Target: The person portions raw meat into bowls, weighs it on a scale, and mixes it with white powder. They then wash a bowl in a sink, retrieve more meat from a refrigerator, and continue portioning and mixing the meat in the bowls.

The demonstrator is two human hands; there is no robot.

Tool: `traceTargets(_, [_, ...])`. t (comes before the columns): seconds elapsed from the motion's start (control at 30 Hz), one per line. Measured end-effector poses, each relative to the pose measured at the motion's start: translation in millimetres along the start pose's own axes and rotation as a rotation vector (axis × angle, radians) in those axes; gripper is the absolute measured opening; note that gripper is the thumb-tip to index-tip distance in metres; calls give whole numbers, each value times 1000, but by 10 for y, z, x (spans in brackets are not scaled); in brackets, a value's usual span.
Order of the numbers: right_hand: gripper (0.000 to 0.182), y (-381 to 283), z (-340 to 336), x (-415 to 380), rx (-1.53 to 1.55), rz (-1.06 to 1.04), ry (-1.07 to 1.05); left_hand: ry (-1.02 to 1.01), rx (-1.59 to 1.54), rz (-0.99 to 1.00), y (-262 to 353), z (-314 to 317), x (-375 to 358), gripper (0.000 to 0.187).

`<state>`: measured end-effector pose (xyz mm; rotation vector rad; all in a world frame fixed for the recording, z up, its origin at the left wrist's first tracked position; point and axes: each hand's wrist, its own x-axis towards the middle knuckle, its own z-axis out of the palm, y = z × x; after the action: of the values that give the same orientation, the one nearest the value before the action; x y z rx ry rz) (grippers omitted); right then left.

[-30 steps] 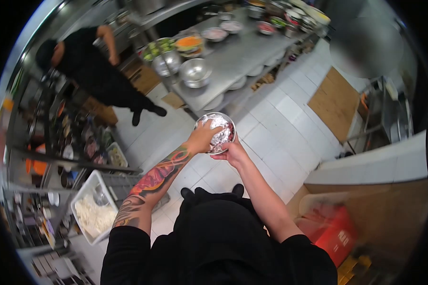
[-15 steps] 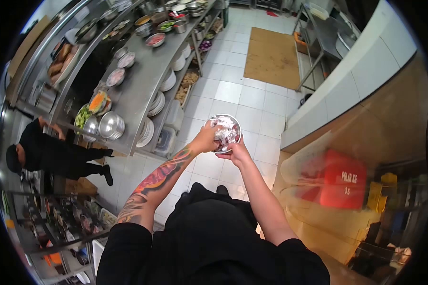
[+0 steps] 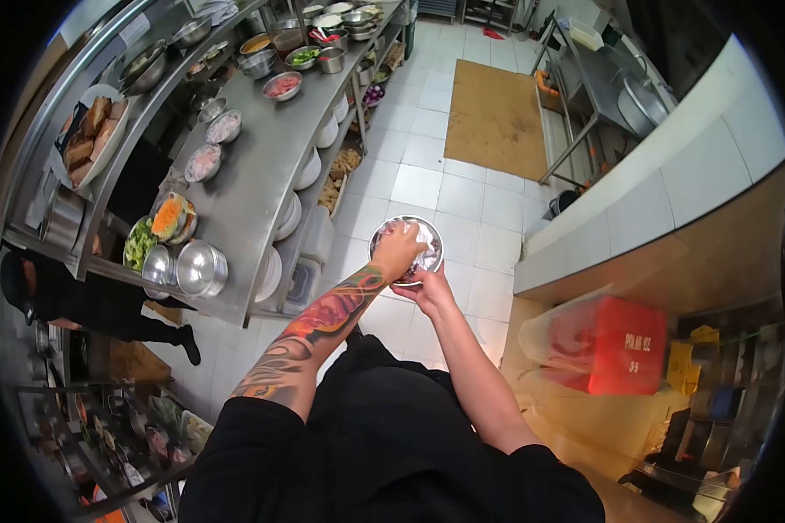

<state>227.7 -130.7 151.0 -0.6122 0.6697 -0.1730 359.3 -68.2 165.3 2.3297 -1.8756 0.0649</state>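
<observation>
A round metal bowl [image 3: 436, 234] holds dark reddish pieces under white powder. My left hand [image 3: 399, 251], at the end of the tattooed arm, reaches over the bowl with its fingers down in the contents; whether they grip any of it is hidden. My right hand [image 3: 431, 290] holds the bowl by its near right rim, thumb on the rim side and fingers underneath. The bowl is in the air above the white tiled floor.
A steel counter [image 3: 257, 166] at the left bears bowls of food, with plates [image 3: 269, 275] stacked below. A co-worker in black [image 3: 87, 296] stands at the far left. A brown mat [image 3: 497, 118] lies ahead. A red box [image 3: 628, 344] is at the right.
My left hand has moved further over the bowl, covering more of its middle. My right hand still holds the bowl. The view has shifted a little, and the co-worker appears lower at the left.
</observation>
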Motion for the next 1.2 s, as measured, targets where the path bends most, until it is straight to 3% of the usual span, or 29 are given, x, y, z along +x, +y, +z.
traceTargets(0.07, [92, -28, 208, 217, -14, 0, 23, 11, -20, 50, -369, -114, 10, 47])
traceTargets(0.13, [92, -106, 452, 439, -72, -4, 4, -146, -395, -20, -780, -292, 1, 56])
traceTargets(0.2, [90, -132, 741, 662, -85, 6, -61, -48, -459, -20, -1271, -232, -69, 64])
traceTargets(0.27, [89, -178, 1140, 919, -118, 8, -105, 112, -565, -294, -1646, -439, -144, 65])
traceTargets(0.33, [88, -125, 1606, 1183, -168, 14, -151, 110, -515, -409, -1923, -581, -192, 68])
traceTargets(0.4, [94, -28, 2084, 1391, -156, 20, -191, 74, -409, -714, -2097, -933, -220, 69])
traceTargets(0.47, [97, 27, 2420, 1616, -173, 72, -244, 132, -470, -789, -2483, -960, -305, 66])
traceTargets(0.53, [84, 96, 2697, 1809, -238, 127, -312, 228, -475, -721, -2889, -816, -468, 62])
traceTargets(0.57, [82, 162, 2798, 1942, -255, 165, -305, 179, -437, -715, -3056, -815, -523, 61])
traceTargets(0.6, [82, 223, 2879, 2102, -272, 176, -322, 194, -434, -735, -3232, -820, -570, 61])
traceTargets(0.67, [78, 365, 2968, 2464, -320, 272, -316, 34, -210, -587, -3537, -812, -650, 54])
traceTargets(0.73, [75, 438, 3076, 2843, -395, 292, -321, 66, -142, -573, -3786, -715, -638, 46])
traceTargets(0.8, [74, 469, 3190, 3188, -545, 232, -357, 52, -44, -680, -4061, -541, -582, 39])
traceTargets(0.83, [75, 494, 3210, 3406, -592, 253, -376, 165, -1, -711, -4131, -485, -557, 34])
traceTargets(1.0, [69, 180, 3384, 4007, -789, 400, -402, 127, -35, -1004, -4410, -257, -349, 42])
traceTargets(1.07, [69, 108, 3293, 4354, -815, 493, -605, -45, -397, -1046, -4654, -310, -335, 48])
traceTargets(1.1, [60, 131, 3231, 4514, -784, 527, -592, -63, -465, -1023, -4657, -563, -302, 49])
traceTargets(1.2, [56, -10, 3310, 4747, -854, 611, -598, -18, -341, -1191, -4632, -830, -231, 43])
